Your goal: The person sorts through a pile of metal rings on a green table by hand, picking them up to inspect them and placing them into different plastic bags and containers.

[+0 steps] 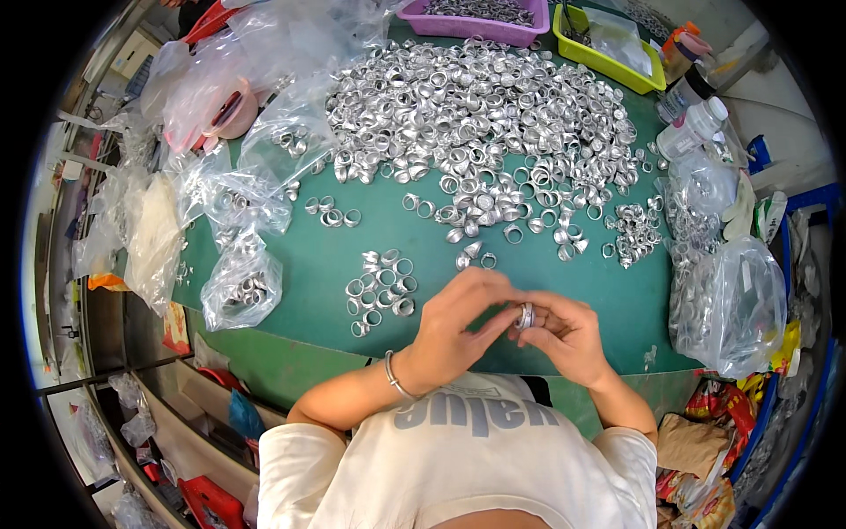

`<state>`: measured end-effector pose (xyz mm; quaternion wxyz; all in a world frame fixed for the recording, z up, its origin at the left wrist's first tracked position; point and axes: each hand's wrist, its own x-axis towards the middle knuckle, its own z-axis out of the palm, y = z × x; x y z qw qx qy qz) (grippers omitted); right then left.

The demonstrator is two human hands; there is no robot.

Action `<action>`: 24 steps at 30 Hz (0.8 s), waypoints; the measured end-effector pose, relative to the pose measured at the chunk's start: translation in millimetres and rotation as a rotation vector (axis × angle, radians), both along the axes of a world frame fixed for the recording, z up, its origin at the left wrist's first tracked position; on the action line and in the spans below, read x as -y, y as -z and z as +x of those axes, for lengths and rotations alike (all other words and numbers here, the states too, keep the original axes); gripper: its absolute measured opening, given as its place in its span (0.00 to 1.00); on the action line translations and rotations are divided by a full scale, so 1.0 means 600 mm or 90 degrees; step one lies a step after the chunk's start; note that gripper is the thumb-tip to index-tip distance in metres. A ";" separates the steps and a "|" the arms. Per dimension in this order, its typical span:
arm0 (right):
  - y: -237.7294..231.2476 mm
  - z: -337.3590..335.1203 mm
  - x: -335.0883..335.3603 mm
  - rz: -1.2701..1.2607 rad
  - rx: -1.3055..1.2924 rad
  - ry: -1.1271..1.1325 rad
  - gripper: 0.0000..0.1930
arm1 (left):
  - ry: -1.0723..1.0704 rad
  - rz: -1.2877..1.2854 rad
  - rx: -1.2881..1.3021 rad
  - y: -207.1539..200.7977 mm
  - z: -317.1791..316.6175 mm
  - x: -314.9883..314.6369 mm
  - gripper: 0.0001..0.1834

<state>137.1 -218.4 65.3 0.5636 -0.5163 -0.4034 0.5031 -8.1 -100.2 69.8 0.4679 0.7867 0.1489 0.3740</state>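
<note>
In front of my chest a silver ring point(525, 316) is held up off the table between my fingertips. My right hand point(568, 335) grips it between thumb and fingers, with the band facing up. From the other side my left hand point(454, 322) is closed in a pinch, its thumb and finger meeting the ring's edge. To the left of my left hand lies a small group of rings point(383, 286) on the green tabletop point(308, 273). Beyond both hands spreads a big pile of rings point(476, 115), with a few loose ones at its near edge.
A purple tray point(476, 31) and a yellow-green tray point(608, 62) stand at the back. Clear plastic bags point(242, 286) line the left; another bulging bag point(731, 304) sits at the right edge. A white bottle point(693, 128) stands at the right, near a smaller ring cluster point(636, 234).
</note>
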 end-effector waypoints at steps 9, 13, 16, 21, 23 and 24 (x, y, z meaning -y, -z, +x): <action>-0.006 -0.013 -0.006 0.169 0.433 0.080 0.22 | 0.184 -0.551 -0.146 -0.013 -0.019 -0.005 0.06; -0.017 -0.010 -0.011 0.265 0.503 0.046 0.22 | 0.213 -0.597 -0.128 -0.022 -0.022 -0.006 0.06; -0.012 -0.012 -0.011 0.304 0.570 0.075 0.22 | 0.228 -0.659 -0.122 -0.035 -0.023 -0.001 0.05; -0.011 -0.013 -0.013 0.339 0.602 0.077 0.21 | 0.209 -0.647 -0.122 -0.041 -0.025 0.005 0.07; -0.012 -0.013 -0.014 0.351 0.607 0.078 0.21 | 0.222 -0.623 -0.157 -0.046 -0.027 0.000 0.05; -0.013 -0.014 -0.014 0.357 0.608 0.078 0.21 | 0.229 -0.611 -0.176 -0.048 -0.028 -0.002 0.05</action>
